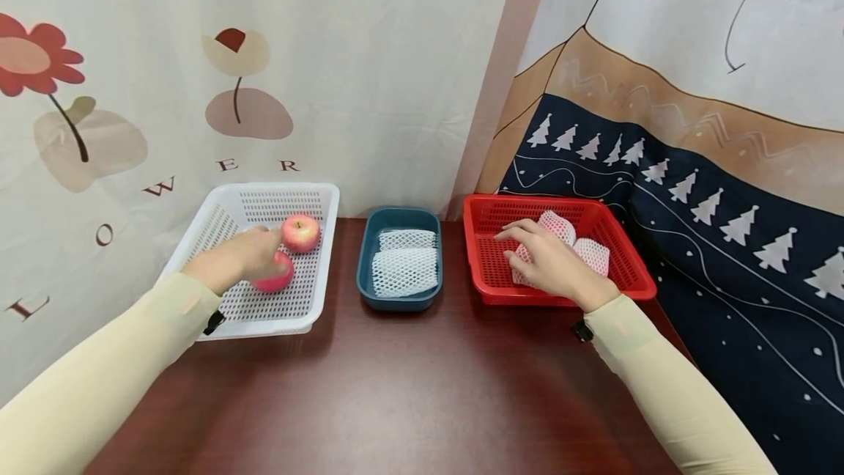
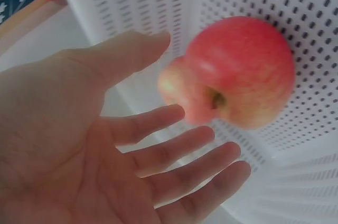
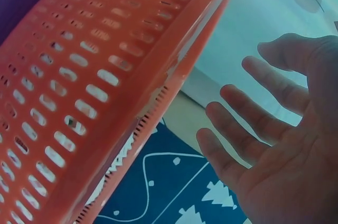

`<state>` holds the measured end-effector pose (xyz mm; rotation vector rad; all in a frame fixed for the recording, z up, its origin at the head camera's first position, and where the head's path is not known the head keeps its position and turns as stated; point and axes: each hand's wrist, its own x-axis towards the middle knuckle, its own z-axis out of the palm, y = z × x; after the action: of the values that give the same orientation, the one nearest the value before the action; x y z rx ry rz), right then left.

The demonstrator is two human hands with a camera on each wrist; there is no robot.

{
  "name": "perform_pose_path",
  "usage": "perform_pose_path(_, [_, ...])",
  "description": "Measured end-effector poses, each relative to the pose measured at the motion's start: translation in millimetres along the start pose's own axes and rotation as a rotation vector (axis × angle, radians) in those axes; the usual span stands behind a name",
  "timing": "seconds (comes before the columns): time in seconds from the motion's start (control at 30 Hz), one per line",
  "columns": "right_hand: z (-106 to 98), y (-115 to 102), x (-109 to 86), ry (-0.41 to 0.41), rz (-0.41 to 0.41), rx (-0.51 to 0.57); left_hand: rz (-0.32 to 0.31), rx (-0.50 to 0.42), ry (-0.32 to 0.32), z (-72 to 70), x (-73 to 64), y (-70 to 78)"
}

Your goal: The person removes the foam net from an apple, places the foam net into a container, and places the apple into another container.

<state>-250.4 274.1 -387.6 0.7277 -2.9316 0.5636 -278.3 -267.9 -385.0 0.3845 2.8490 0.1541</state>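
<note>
My left hand [image 1: 242, 258] is over the white perforated basket [image 1: 277, 188], its fingers extended close above the nearer red apple [image 1: 278, 281]. A second apple [image 1: 301, 233], stem up, sits behind it in the same basket. In the left wrist view, the thumb and fingers are spread beside the nearer apple [image 2: 245, 71] and hold nothing. On the other side, my right hand [image 1: 546, 259] hovers over the red basket [image 1: 486, 262] with loosely bent, spread fingers. Beneath and beside it lie rounded things in pink-white foam netting [image 1: 592, 256], partly hidden by the hand.
Between the two baskets stands a small dark-blue tray [image 1: 398, 304] with white foam net sleeves [image 1: 404, 273] lying flat in it. All three containers are on a dark reddish-brown table [image 1: 409, 387]. A printed curtain [image 1: 389, 79] hangs right behind them and along the right side.
</note>
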Motion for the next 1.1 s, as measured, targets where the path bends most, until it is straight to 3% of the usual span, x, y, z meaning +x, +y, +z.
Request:
perform_pose_path(0.53, [-2.3, 11.7, -1.7, 0.027, -0.004, 0.007, -0.014, -0.043, 0.239, 0.6, -25.6, 36.8])
perform_pose_path(0.7, [-3.9, 13.8, -2.0, 0.014, 0.019, 0.007, 0.03, -0.06, 0.344, 4.3, -31.6, 51.3])
perform_pose_path(0.87, [-5.9, 18.0, -3.3, 0.003, 0.039, -0.001, 0.112, -0.095, 0.443, 10.8, -35.1, 69.7])
perform_pose_path(1.1, [-9.1, 21.9, -2.7, -0.017, 0.069, -0.016, 0.17, -0.112, 0.504, 19.3, -34.9, 92.3])
